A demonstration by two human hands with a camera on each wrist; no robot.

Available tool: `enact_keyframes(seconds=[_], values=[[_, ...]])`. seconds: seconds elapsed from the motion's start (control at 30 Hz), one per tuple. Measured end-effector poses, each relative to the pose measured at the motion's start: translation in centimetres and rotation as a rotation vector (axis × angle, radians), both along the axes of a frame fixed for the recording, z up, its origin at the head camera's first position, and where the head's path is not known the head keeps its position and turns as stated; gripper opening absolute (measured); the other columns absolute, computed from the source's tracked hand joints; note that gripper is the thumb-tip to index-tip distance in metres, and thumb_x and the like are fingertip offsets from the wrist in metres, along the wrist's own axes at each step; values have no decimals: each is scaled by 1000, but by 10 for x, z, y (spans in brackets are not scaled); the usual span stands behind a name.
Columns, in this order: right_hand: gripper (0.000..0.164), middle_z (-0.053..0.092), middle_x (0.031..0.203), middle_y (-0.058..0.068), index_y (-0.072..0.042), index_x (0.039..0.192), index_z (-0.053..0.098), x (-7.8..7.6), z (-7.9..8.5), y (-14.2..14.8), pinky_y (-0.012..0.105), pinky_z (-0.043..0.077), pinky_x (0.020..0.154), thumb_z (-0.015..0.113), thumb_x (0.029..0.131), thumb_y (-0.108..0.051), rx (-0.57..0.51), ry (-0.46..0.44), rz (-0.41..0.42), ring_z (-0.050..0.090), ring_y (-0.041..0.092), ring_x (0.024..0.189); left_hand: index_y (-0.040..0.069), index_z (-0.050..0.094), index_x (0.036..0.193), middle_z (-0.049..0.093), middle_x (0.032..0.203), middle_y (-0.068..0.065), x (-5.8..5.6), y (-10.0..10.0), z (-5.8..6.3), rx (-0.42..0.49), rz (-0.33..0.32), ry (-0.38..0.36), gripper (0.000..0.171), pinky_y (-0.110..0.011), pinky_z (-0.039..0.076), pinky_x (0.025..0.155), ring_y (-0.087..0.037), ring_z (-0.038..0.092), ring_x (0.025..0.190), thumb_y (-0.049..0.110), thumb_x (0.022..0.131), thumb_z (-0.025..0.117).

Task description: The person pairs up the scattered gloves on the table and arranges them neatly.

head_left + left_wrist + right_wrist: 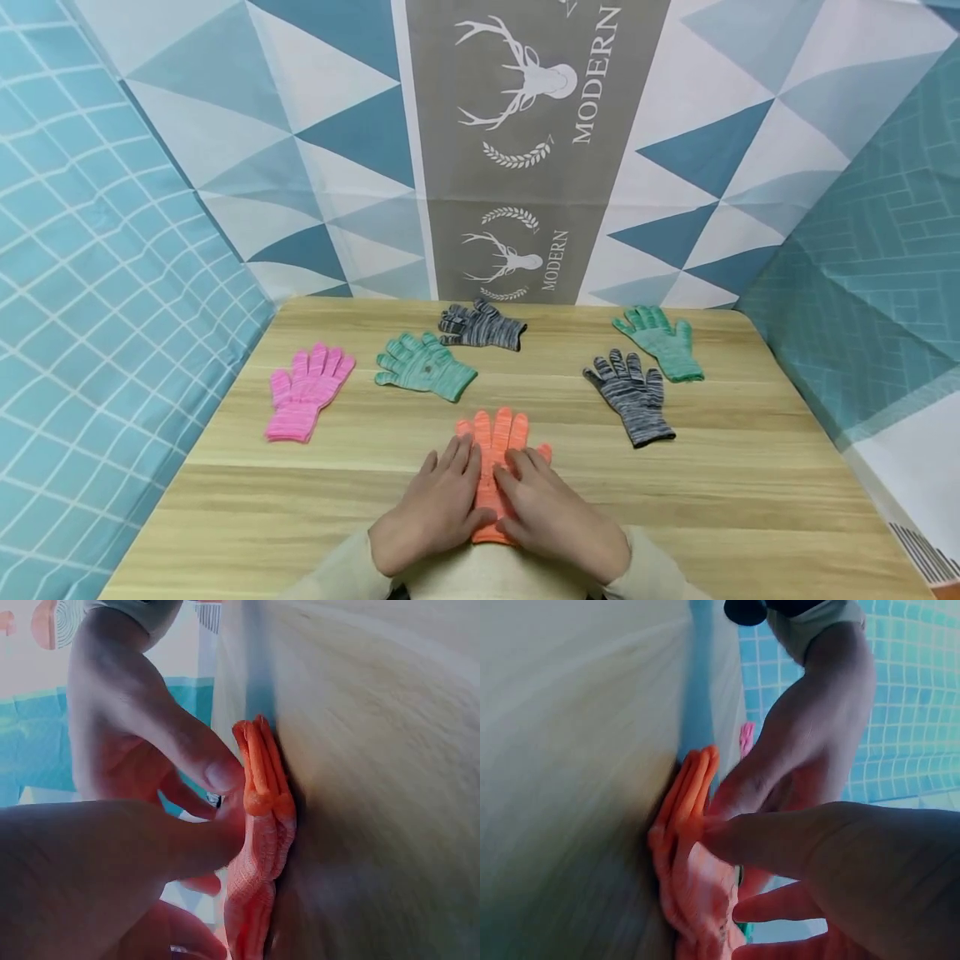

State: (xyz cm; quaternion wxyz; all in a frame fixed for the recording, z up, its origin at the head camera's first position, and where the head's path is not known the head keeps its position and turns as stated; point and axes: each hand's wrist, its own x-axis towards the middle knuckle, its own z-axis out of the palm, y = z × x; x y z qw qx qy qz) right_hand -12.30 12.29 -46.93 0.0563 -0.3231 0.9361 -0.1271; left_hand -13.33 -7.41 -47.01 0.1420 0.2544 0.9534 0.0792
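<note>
free tabletop (pixel 750 508) both sides, pink glove (pixel 306 396) ahead-left, grey glove (pixel 633 400) ahead-right

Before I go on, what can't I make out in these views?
Orange glove, head view: partly covered by the left hand and right hand.
Its far end, both wrist views: cut off by the bottom edge.
Mark on the left green glove, head view: too small to identify.
Dark object, right wrist view: cut off by the top edge.
</note>
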Motion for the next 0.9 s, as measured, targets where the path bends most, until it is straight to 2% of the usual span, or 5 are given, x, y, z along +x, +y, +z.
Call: enact_keyframes(seconds=[0.13,0.27,0.43,0.57,0.9], values=[[59,59,134,16,0,137,63,3,0,-6,42,53,100,78,90,-34,1,27,11,57,29,119,-2,35,158,31,166,-20,1,0,-2,8,-55,-7,73,-59,42,113,-36,35,153,43,104,56],[59,59,134,16,0,140,60,6,-1,-11,39,54,97,74,93,-32,47,27,0,57,28,116,2,36,159,30,168,-16,-1,0,-5,-30,-97,-29,69,-57,41,115,-33,34,153,43,105,53],[56,55,144,22,1,146,54,10,-1,-16,46,55,101,65,100,-28,94,-13,-23,57,39,129,7,34,161,26,170,-11,-5,0,-3,-83,-100,-45,72,-62,33,118,-30,30,156,49,105,50],[55,47,152,28,3,149,50,10,-2,-18,52,52,104,59,104,-28,101,-63,-38,49,52,137,7,31,162,22,171,-11,-7,0,-1,-96,-94,-57,75,-64,30,119,-30,27,157,49,103,53],[60,34,162,28,1,156,40,1,-4,-12,53,49,108,56,106,-29,81,-182,-55,33,54,147,8,30,162,22,171,-9,-14,3,0,-128,-110,-25,77,-62,33,118,-28,27,157,55,104,48]])
